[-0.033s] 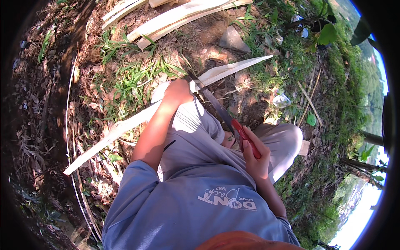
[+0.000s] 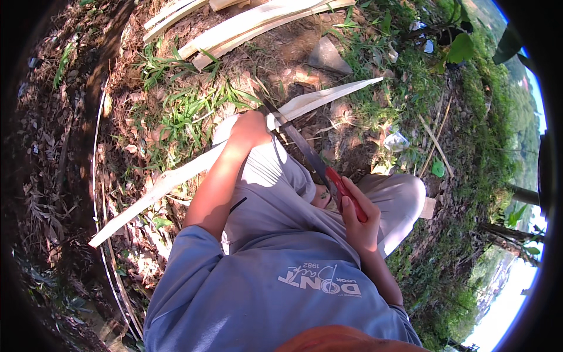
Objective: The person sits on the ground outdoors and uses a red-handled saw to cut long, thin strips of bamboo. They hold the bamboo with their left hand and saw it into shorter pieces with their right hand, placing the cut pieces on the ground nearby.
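A long pale wooden plank [image 2: 167, 182] lies slantwise across my bent knee, one end low at the left and its pointed end at the upper right. My left hand [image 2: 252, 128] is closed on it near its middle, at the knee. Just right of that hand, the dark blade of a handsaw [image 2: 302, 144] crosses the plank. My right hand [image 2: 360, 217] is wrapped round the saw's red handle [image 2: 334, 179], close to my lap. Where blade and wood meet, I cannot tell how deep any cut goes.
Several split pale planks [image 2: 252, 29] lie on the ground ahead. A grey stone [image 2: 329, 56] sits beside them. Crossed thin sticks [image 2: 434, 141] and a crumpled clear plastic piece [image 2: 396, 141] lie to the right. Grass and dry leaves surround me, with a leafy slope at far right.
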A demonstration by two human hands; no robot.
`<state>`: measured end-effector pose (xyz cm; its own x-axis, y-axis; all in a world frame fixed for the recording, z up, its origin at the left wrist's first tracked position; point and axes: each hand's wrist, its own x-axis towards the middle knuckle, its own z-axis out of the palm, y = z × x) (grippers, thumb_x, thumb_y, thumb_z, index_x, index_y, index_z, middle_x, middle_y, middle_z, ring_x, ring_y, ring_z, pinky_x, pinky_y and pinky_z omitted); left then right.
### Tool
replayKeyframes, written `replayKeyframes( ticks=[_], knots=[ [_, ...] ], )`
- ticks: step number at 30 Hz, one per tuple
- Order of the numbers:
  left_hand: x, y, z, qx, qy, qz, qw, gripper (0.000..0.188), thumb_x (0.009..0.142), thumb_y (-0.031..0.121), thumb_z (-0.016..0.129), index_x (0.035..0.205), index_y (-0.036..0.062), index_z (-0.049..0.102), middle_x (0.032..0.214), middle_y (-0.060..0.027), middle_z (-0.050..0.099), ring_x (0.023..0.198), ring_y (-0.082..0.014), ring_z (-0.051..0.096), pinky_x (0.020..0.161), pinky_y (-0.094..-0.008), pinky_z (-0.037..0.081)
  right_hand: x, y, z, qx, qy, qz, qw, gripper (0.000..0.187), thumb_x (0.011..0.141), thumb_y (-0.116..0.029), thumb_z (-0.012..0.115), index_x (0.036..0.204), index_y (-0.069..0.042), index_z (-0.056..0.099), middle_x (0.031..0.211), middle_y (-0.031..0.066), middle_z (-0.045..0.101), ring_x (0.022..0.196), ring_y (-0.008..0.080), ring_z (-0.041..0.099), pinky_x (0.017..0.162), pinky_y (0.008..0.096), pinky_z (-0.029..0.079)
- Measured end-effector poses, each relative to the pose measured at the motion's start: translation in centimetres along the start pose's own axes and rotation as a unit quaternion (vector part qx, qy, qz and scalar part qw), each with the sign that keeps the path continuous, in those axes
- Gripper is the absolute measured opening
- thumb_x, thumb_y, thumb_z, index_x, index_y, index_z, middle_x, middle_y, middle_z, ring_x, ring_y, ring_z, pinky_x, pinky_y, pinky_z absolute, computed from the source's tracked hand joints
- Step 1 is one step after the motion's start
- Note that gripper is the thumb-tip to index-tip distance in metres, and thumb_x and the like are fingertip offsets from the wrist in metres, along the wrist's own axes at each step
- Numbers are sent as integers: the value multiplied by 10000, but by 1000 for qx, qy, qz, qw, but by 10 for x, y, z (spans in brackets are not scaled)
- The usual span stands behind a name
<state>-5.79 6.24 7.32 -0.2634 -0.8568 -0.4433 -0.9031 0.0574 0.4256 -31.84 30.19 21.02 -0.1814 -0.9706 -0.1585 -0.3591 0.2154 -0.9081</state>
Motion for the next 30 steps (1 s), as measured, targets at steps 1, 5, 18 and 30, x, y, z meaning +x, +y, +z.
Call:
replayKeyframes(
  ticks=[1, 5, 18, 30],
  knots=[
    [0, -3, 1, -2, 25, 12, 1000, 278, 722, 119, 755, 930, -58, 804, 943, -303, 768, 976, -470, 765, 886, -505, 630, 1, 2, 0, 13, 4, 7, 1000, 392, 1051, -65, 684, 1435, 11, 687, 1178, 171, 807, 1032, 146, 742, 918, 288, 554],
    [-5, -5, 4, 7, 155, 78, 985, 240, 777, 142, 777, 929, -43, 796, 934, -292, 767, 949, -474, 762, 900, -518, 616, 6, 4, 1, 23, 12, 4, 1000, 391, 1055, -69, 683, 1437, 11, 685, 1165, 161, 807, 1004, 132, 732, 903, 285, 554],
    [3, 5, 12, 223, 129, -25, 966, 463, 956, 498, 757, 1105, 62, 801, 1021, -149, 804, 977, -347, 797, 847, -506, 625, 26, -5, 15, 77, 4, -1, 997, 392, 1071, -57, 664, 1454, 23, 667, 1035, 81, 780, 870, 71, 641, 803, 249, 535],
    [6, 10, 13, 190, 82, -69, 976, 420, 904, 471, 810, 1082, 91, 825, 1008, -133, 814, 960, -337, 804, 828, -477, 633, 72, 21, 50, 76, 2, -24, 997, 368, 1076, -81, 663, 1426, 30, 685, 1079, 100, 793, 941, 79, 670, 835, 250, 547]
  ],
)
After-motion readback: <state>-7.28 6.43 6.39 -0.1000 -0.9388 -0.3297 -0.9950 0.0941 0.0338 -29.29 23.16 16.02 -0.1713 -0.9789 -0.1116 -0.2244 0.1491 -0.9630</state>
